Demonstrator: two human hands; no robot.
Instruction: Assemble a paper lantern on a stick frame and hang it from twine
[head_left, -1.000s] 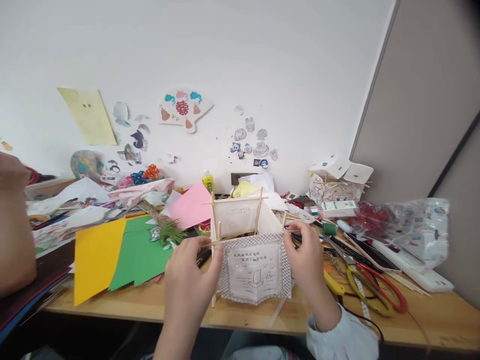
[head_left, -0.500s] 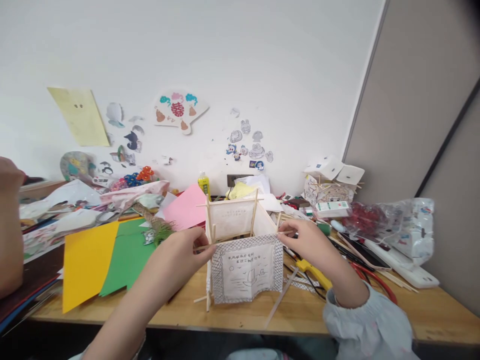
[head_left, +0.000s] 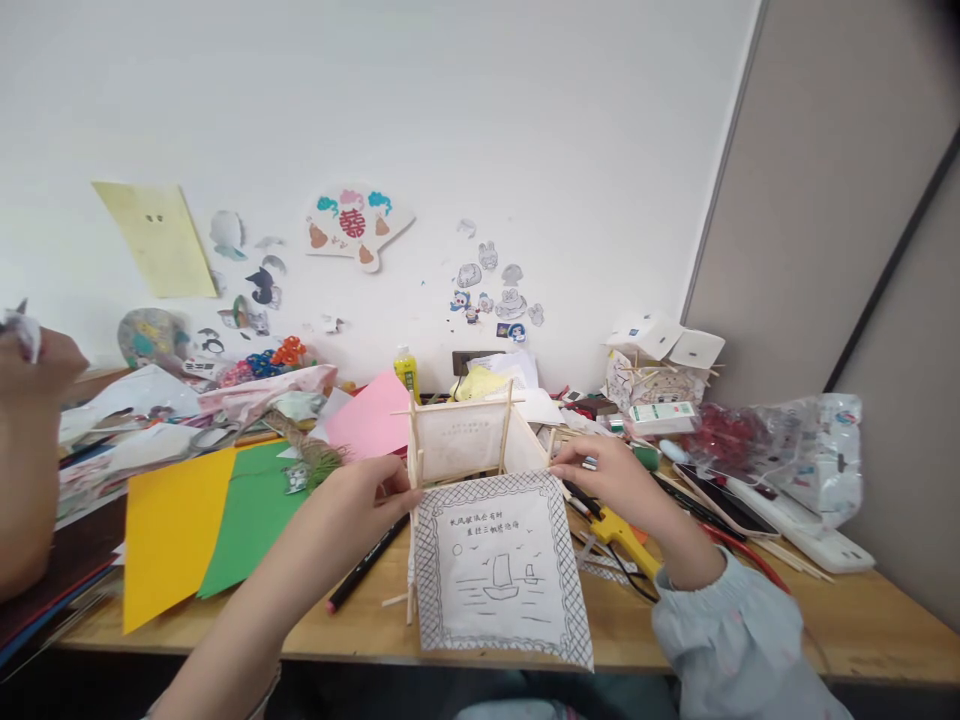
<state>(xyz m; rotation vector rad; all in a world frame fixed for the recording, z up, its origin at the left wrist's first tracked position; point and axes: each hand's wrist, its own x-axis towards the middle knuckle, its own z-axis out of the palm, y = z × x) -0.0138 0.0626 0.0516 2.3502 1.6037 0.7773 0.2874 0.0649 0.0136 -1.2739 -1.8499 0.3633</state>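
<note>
A white paper sheet (head_left: 499, 570), with a drawn sailboat, handwriting and a cross-hatched border, hangs at the front of a wooden stick frame (head_left: 412, 520). My left hand (head_left: 375, 500) is closed, pinching the sheet's top left corner. On the opposite side, my right hand (head_left: 600, 478) pinches its top right corner. The sheet's lower edge slants out toward me, over the table's front edge. Paper panels (head_left: 461, 440) cover the frame's back and right sides. Whether a stick lies under my fingertips along the top edge is hidden.
Beside my right forearm lies a yellow glue gun (head_left: 626, 540). A black marker (head_left: 367, 565) rests left of the frame. Yellow card (head_left: 176, 535) and green card (head_left: 244, 510) lie farther left. Another person's hand (head_left: 37, 365) holds something white at the left edge.
The sheet's lower edge has swung out from the frame toward me, and its creases have flattened. My hands stay at the top corners. The other person's hand at left has come into view.
</note>
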